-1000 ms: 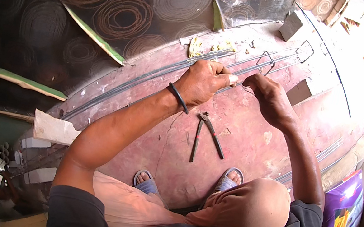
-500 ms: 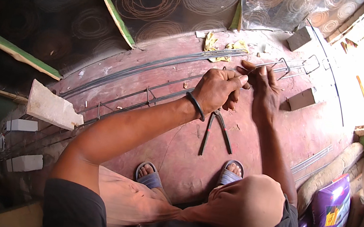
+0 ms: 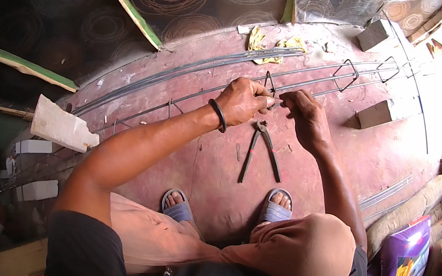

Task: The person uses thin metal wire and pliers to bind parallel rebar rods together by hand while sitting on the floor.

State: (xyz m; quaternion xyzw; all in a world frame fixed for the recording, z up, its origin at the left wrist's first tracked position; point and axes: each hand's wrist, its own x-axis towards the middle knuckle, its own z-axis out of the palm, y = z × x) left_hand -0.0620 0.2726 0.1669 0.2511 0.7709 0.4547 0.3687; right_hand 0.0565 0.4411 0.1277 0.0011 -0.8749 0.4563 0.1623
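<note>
My left hand [image 3: 243, 105], with a black band on its wrist, is closed in a pinch beside an upright stirrup [image 3: 269, 83] on a long rebar cage [image 3: 312, 84]. Close to its right, my right hand [image 3: 307, 118] has its fingers curled together over the cage's near bar. Anything pinched in either hand is too small or hidden to make out. Below the hands, a pair of end-cutting pincers [image 3: 259, 147] lies on the reddish floor, jaws toward the cage and handles spread toward me. More stirrups [image 3: 346, 76] stand along the cage to the right.
Loose steel bars [image 3: 186, 68] lie behind the cage, near a crumpled yellow wrapper [image 3: 256, 40]. Grey blocks [image 3: 374, 114] stand at the right, and a broken pale slab [image 3: 62, 124] at the left. Filled sacks [image 3: 408, 213] and a purple bag [image 3: 404, 256] line the right side.
My hands have drawn slightly apart, the right one coming down toward me. The stirrup between them now shows. The view has shifted a little; the pincers still lie on the floor.
</note>
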